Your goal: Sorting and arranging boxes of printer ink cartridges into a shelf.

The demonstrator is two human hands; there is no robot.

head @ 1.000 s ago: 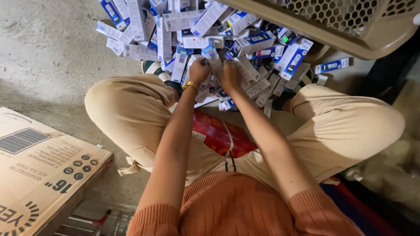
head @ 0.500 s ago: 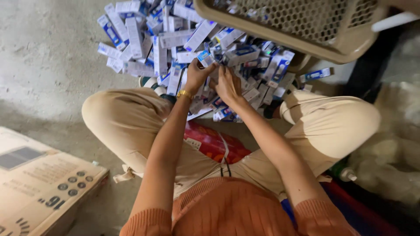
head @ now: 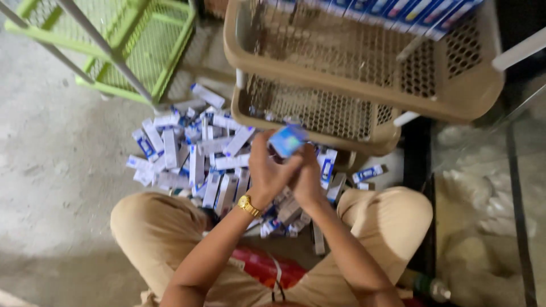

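Note:
I sit cross-legged on a concrete floor. My left hand (head: 267, 170), with a gold watch at the wrist, and my right hand (head: 307, 176) are raised together, both gripping a bunch of small blue-and-white boxes (head: 287, 139) end-on. Below the hands, a pile of several more such boxes (head: 193, 156) lies scattered on the floor in front of my knees.
A beige perforated plastic rack (head: 364, 96) with two tiers stands just beyond the hands; its top tier holds a row of boxes (head: 392, 10). A green wire rack (head: 142, 45) stands at the far left. White bags (head: 489, 193) lie at the right. A red packet (head: 267, 267) rests in my lap.
Both hands have lifted off the pile with a bunch of boxes. The view has tilted up, showing the racks; the cardboard box at the left has left the view.

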